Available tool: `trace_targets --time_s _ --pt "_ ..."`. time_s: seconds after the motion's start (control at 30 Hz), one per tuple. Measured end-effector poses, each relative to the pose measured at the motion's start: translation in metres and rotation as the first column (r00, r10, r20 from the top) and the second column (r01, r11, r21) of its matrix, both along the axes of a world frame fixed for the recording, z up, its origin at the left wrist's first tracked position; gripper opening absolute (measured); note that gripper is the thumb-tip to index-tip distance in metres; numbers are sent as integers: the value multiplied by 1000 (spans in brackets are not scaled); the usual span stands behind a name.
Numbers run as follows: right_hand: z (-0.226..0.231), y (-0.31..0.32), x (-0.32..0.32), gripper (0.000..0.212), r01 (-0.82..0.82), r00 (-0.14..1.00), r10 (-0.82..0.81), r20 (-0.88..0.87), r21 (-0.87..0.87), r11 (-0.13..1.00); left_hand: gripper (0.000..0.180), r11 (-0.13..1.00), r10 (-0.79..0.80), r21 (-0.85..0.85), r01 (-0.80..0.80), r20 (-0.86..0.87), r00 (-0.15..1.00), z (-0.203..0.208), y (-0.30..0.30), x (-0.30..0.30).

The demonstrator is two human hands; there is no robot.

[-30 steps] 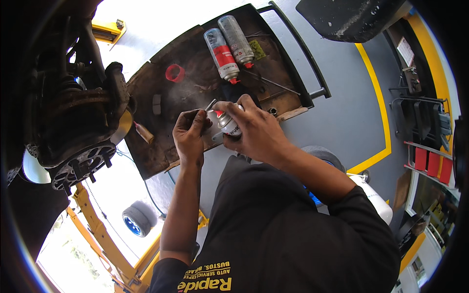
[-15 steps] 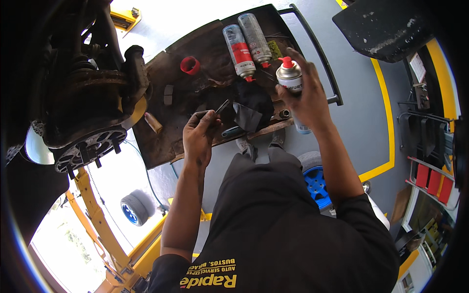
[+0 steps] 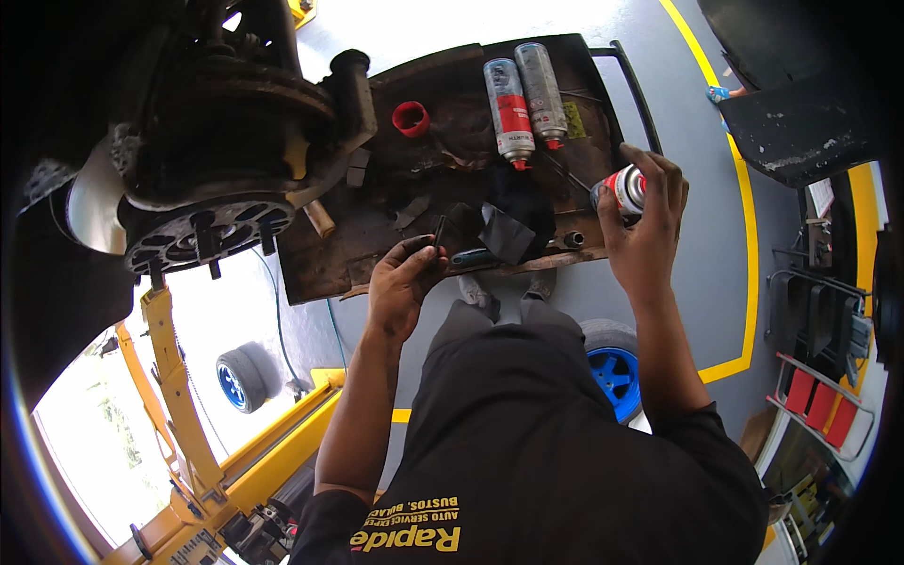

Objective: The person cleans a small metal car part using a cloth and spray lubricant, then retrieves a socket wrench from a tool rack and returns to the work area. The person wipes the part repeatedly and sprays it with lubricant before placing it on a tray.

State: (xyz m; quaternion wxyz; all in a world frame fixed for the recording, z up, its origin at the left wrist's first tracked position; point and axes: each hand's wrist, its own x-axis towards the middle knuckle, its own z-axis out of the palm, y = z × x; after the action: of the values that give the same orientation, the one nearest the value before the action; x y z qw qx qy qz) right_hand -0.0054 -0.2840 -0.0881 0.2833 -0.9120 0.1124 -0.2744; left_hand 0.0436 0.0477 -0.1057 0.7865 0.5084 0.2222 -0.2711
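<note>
My left hand [image 3: 407, 282] pinches a slim dark metal pin [image 3: 440, 229] upright between thumb and fingers, over the near edge of the worktable [image 3: 377, 247]. My right hand [image 3: 648, 221] is closed round a spray can [image 3: 623, 188] at the table's right end. The can is tipped, and fingers hide part of it. Between the hands lie a dark square sheet [image 3: 506, 234], a tool with a blue handle [image 3: 473, 256] and a metal socket [image 3: 572, 240]. Further back rest a white-and-red spray can [image 3: 511, 115] and a grey spray can [image 3: 540, 94], side by side.
A wheel hub [image 3: 207, 235] hangs at the left, beside the table. A red cap [image 3: 411, 119] and a small tan bottle [image 3: 319, 218] lie on the tabletop. Its bar handle [image 3: 640, 94] sticks out at right. Wheels with blue rims [image 3: 614, 377] are on the floor.
My right hand has tipped the spray can over, so its red nozzle no longer shows. The pin in my left hand now points more upright. The whole view has shifted.
</note>
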Motion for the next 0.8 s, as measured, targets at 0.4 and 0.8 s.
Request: trace_targets --time_s 0.4,0.8 --pt "-12 -16 42 33 -8 917 -149 -369 -392 920 34 993 -122 5 121 59 991 15 54 3" --pt "-88 96 60 52 -215 805 47 -592 -217 952 38 984 -175 -32 176 30 984 15 73 12"
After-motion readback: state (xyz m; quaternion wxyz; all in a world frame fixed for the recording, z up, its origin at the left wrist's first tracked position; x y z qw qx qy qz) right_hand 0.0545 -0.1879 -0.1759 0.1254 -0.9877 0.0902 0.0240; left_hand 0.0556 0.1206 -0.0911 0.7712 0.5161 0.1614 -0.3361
